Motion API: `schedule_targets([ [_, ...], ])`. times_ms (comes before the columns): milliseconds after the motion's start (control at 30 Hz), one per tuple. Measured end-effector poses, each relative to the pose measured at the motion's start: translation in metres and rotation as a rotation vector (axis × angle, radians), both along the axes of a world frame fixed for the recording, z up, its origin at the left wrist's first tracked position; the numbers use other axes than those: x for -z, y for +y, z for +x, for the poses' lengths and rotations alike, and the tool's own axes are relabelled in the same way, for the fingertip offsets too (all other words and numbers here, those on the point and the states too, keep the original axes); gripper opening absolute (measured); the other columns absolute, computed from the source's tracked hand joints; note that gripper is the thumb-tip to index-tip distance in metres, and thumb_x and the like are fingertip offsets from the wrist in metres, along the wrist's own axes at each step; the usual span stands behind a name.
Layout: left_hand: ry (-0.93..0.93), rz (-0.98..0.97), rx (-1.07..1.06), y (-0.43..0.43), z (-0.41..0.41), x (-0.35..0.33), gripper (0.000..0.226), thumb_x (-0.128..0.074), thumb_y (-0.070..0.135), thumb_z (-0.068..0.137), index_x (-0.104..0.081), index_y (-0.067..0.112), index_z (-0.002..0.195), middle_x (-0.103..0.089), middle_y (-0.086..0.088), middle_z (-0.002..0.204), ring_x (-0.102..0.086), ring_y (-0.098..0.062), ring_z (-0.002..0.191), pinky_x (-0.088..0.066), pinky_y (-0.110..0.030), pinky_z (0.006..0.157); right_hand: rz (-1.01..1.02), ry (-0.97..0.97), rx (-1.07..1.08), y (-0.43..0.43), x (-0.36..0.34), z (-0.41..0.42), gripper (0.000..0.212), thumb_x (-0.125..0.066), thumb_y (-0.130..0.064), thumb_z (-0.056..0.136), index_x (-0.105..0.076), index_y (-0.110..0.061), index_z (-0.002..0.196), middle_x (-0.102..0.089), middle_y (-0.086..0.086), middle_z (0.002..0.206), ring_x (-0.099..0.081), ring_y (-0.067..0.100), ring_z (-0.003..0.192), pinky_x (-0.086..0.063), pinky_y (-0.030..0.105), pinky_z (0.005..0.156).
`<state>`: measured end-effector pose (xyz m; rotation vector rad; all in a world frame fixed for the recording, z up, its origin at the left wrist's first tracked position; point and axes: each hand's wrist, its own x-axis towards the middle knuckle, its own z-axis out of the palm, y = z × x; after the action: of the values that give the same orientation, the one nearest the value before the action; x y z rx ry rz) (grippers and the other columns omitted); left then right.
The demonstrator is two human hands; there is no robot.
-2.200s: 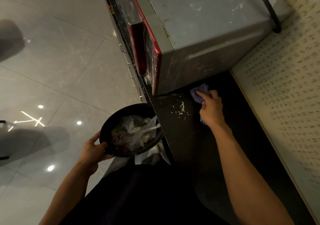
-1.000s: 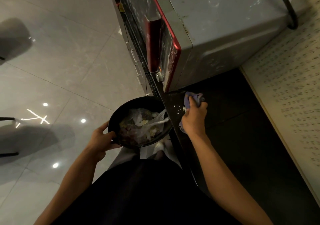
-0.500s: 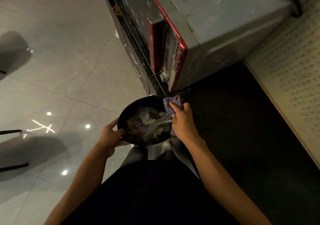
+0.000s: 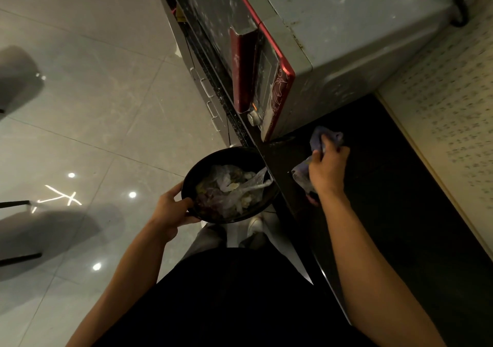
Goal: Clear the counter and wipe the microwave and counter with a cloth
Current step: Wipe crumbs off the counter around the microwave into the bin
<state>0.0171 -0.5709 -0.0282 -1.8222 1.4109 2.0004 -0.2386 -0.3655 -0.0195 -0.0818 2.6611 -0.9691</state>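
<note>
Mid-wipe: the right hand [image 4: 329, 169] grips the cloth [image 4: 324, 137] on the dark tabletop [image 4: 400, 186] at centre right, beside the microwave [image 4: 346, 39]. The left hand [image 4: 170, 212] holds the scrap-filled bowl [image 4: 192, 178] below the edge. Next likely calls for sweeping towards the bowl.

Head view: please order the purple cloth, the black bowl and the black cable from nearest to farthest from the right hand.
1. Purple cloth: gripped in the right hand.
2. Black bowl: left, off the counter.
3. Black cable: behind the microwave.
</note>
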Motion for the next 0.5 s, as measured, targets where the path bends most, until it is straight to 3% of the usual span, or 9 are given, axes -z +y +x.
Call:
schedule_targets([
  [167, 0.008, -0.001, -0.002, -0.002, -0.002, -0.003, 0.064, -0.050, -0.013, 0.096, -0.047, 0.022, 0.150, -0.063, -0.011, 0.101, -0.069, -0.030, 0.075, -0.062, -0.033, 0.051, 0.136, 0.095, -0.154, -0.025, 0.011, -0.008, 0.041, -0.052, -0.012, 0.099, -0.051, -0.022, 0.139, -0.024, 0.017, 0.151, -0.047, 0.031, 0.127, -0.042, 0.029, 0.097],
  [333, 0.019, 0.015, -0.017, -0.006, -0.002, 0.000, 0.065, -0.050, -0.014, 0.096, -0.047, 0.023, 0.149, -0.063, -0.013, 0.107, -0.069, -0.032, 0.080, -0.063, -0.035, 0.054, 0.138, 0.133, -0.417, -0.039, 0.021, 0.031, 0.045, -0.053, -0.016, 0.098, -0.049, -0.028, 0.141, -0.026, 0.009, 0.149, -0.043, 0.027, 0.129, -0.046, 0.036, 0.104],
  [500, 0.022, 0.027, -0.018, -0.009, -0.002, 0.002, 0.065, -0.050, -0.014, 0.096, -0.048, 0.022, 0.149, -0.063, -0.012, 0.109, -0.070, -0.032, 0.081, -0.063, -0.035, 0.055, 0.063, 0.123, -0.688, -0.041, 0.021, 0.060, 0.053, -0.052, -0.014, 0.098, -0.042, -0.029, 0.148, -0.030, 0.007, 0.142, -0.042, 0.024, 0.120, -0.048, 0.038, 0.101],
])
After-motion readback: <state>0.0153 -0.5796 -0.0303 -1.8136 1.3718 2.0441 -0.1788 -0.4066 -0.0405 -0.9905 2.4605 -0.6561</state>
